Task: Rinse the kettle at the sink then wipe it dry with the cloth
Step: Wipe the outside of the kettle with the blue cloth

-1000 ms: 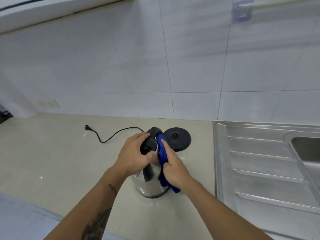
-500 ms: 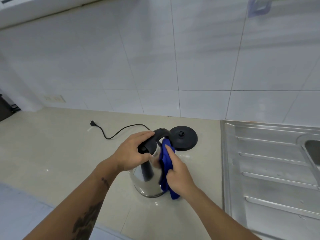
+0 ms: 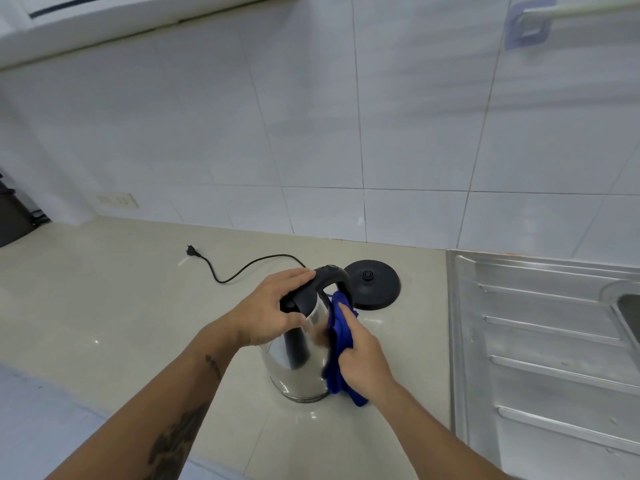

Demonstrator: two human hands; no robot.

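Steel kettle [image 3: 298, 362] stands upright on the pale countertop [image 3: 104, 323], its black lid shut, so nothing of its inside shows and I cannot tell whether any water is in it. The left hand [image 3: 273, 313] rests on top of it, fingers curled over the black handle [image 3: 329, 277] and the lid, thumb pressed down the near side — a closed grip on the kettle's top. The right hand [image 3: 360, 355] is folded around a blue cloth [image 3: 337, 344], which it presses flat against the kettle's right flank; the forefinger lies stretched along the cloth, pointing toward the handle. A tail of the cloth hangs below the hand and reaches the counter just beside the kettle's foot.

Just behind the kettle, to its right and apart from it, lies the round black power base [image 3: 372, 289], bare, with its contact stud showing in the middle. Its black cord [image 3: 242, 271] runs left across the counter and ends in a plug [image 3: 191, 250] lying loose, well short of the wall socket [image 3: 117, 200] set low in the white tiles.

To the right the steel sink unit [image 3: 536, 341] begins — its ribbed draining board is nearest, and only a corner of the basin [image 3: 632, 313] shows at the frame's edge, too little to tell what it holds.
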